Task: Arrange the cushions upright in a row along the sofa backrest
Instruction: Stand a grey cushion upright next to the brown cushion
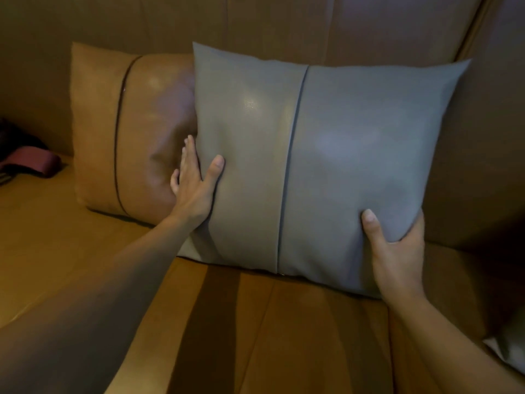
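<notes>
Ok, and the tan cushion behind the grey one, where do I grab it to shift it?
Probably take the tan cushion by its top left corner, coming from the left. It leans upright on the backrest, and the grey cushion covers its right edge, so only that side is free.

Single head view (wide-angle), close, downward onto the sofa backrest point(255, 21).
</notes>
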The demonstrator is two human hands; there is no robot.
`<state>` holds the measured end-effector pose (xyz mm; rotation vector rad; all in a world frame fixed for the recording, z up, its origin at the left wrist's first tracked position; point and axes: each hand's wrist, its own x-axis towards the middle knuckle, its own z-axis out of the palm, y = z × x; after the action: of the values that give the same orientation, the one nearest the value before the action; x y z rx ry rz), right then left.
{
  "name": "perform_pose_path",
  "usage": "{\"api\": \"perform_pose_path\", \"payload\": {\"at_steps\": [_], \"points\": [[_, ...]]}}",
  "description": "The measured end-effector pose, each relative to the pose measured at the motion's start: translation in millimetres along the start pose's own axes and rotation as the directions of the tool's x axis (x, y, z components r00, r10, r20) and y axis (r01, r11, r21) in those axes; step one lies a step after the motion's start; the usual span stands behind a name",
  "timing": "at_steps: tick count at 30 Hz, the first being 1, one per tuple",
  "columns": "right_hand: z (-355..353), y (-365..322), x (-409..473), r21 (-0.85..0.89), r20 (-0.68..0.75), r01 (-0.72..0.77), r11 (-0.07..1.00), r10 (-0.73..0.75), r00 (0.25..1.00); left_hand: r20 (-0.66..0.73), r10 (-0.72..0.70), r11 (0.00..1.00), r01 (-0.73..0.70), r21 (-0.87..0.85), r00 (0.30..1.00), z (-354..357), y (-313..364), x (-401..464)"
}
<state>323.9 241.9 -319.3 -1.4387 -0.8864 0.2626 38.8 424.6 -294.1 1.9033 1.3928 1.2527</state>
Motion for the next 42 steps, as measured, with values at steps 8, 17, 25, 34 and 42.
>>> {"api": "perform_pose_path", "payload": {"at_steps": [8, 17, 25, 34, 42], "points": [[9.9, -19.5, 4.8, -0.326, -0.038, 0.099, 0.940, -0.118, 0.992, -0.125, 0.085, 0.996, -0.085, 0.007, 0.988, -3.9, 16.7, -24.3], [60.5, -79.3, 39.6, -0.657, 0.592, 0.748, 0.089, -0.554, 0.586, -0.030, 0.570, 0.713, -0.477, 0.515, 0.821, 41.0, 57.5, -62.7], [20.9, -63.7, 74.9, -0.746, 0.458, 0.621, 0.240, -0.493, 0.740, -0.150, 0.496, 0.785, -0.368, 0.498, 0.855, 50.1, 37.2, -59.5], [5.2, -27.2, 42.5, -0.693, 0.254, 0.424, 0.584, -0.352, 0.901, -0.257, 0.086, 0.954, -0.005, 0.301, 0.962, 50.3, 25.7, -77.9], [5.3, 18.4, -14.9, -0.631, 0.259, 0.399, 0.665, -0.303, 0.917, -0.220, -0.138, 0.970, 0.177, 0.166, 0.966, 63.7, 33.2, -99.5]]}}
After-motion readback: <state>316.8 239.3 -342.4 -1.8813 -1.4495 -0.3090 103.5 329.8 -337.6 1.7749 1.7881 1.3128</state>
